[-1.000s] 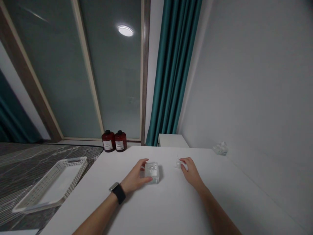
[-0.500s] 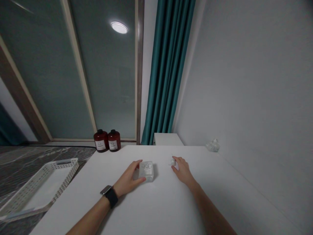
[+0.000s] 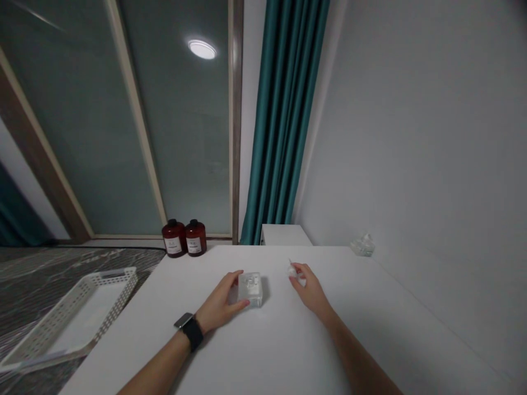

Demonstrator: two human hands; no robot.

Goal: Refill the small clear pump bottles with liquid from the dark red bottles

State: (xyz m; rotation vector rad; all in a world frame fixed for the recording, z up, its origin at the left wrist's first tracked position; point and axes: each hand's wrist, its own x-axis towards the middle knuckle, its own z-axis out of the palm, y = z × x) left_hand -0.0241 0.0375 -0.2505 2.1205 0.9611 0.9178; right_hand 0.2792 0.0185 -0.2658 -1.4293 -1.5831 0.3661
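Observation:
My left hand (image 3: 222, 300), with a black watch on its wrist, has its thumb and fingers around the sides of a clear, square glass container (image 3: 250, 288). The container sits on the white table (image 3: 263, 351). To the right of it, my right hand (image 3: 308, 288) pinches a small, whitish clear piece (image 3: 292, 271) between thumb and fingers. A thin tip points up from this piece; its exact kind is too small to make out. A gap of bare table lies between the piece and the container.
Two dark red bottles (image 3: 174, 238) with black caps and white labels stand at the table's far left corner. Another clear glass object (image 3: 363, 245) is at the far right by the wall. A white perforated basket (image 3: 117, 307) lies lower, left of the table.
The view has shifted slightly, so everything sits a little further right. My right fingers have tilted the small piece a little; my left hand stays around the container.

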